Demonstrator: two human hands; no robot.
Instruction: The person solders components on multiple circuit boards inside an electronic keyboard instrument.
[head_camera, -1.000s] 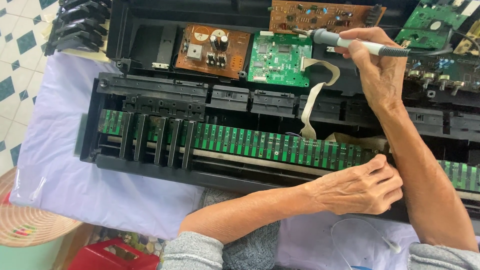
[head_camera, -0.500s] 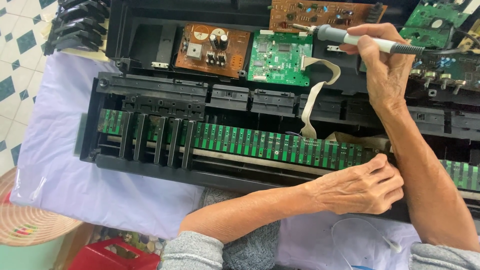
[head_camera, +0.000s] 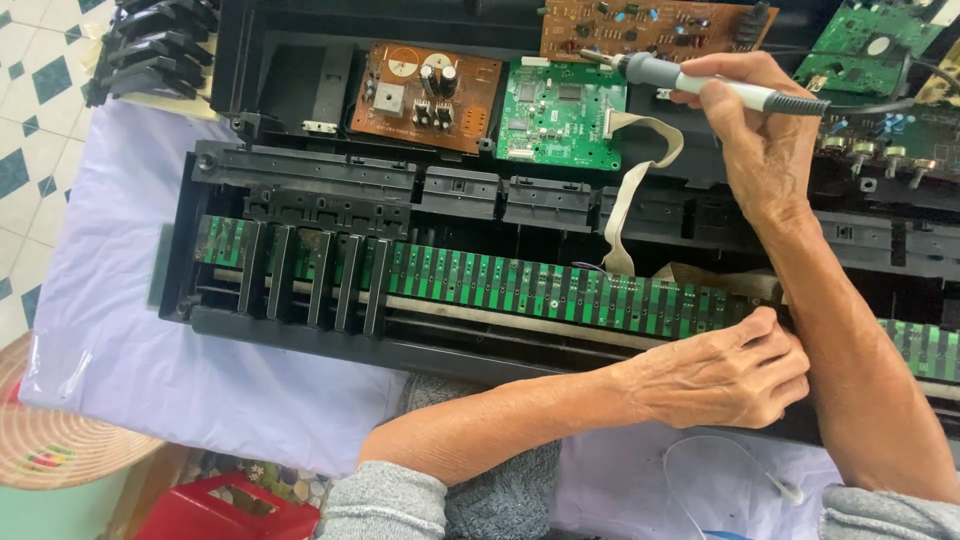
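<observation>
Two hands are at work over an opened keyboard chassis (head_camera: 300, 320) laid on a pale cloth (head_camera: 120, 330). The right hand (head_camera: 760, 150) is closed in a pen grip round a soldering iron (head_camera: 700, 85), held nearly level, its tip (head_camera: 590, 57) just at the lower edge of the brown board (head_camera: 650, 25) at the top and above the green board (head_camera: 560, 115). Whether the tip touches a joint cannot be told. The left hand (head_camera: 730, 375) is loosely curled, nothing seen to be gripped, its fingertips (head_camera: 765, 318) pressed on the right part of the long green contact strip (head_camera: 560, 290), close to where the flat ribbon cable (head_camera: 640, 190) comes down. Five black keys (head_camera: 310, 280) sit across the strip at the left; loose black keys (head_camera: 150, 50) are stacked at the upper left, off the chassis. A second brown board (head_camera: 425, 95) lies left of the green one. Judged step: the iron is being brought to a point on the upper board while the strip is steadied. Next move, as judged, calls for a fine, steady placing of the tip on one joint only, clear of the ribbon cable and of neighbouring parts, with the strip kept from shifting. A thin white wire (head_camera: 730, 460) lies on the cloth near the forearms.
</observation>
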